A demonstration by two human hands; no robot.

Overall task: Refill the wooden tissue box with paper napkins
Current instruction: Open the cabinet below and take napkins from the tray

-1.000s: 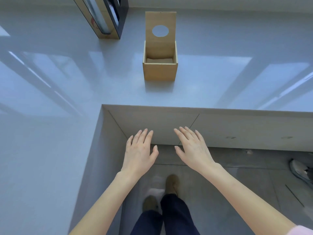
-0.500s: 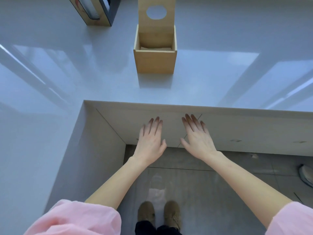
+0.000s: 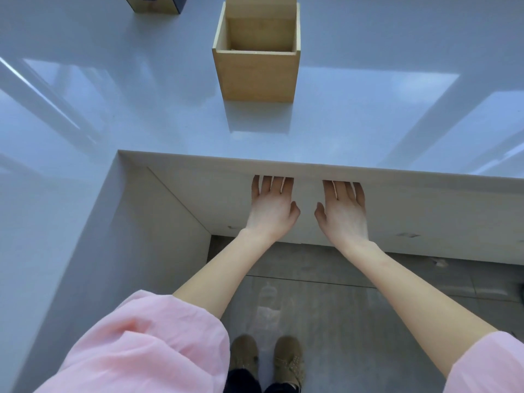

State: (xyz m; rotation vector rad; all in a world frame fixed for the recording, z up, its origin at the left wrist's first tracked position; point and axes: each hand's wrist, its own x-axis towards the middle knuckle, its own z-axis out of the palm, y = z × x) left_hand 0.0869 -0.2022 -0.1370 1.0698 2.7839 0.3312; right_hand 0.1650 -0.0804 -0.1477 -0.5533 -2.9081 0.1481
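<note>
Fingers of the left hand (image 3: 270,207) and right hand (image 3: 343,211) are spread flat and empty, tips hidden under the counter (image 3: 368,114) edge. The wooden tissue box (image 3: 256,69) stands open on the counter beyond them, well apart. It looks rigid and light; grasp its side walls.
</note>
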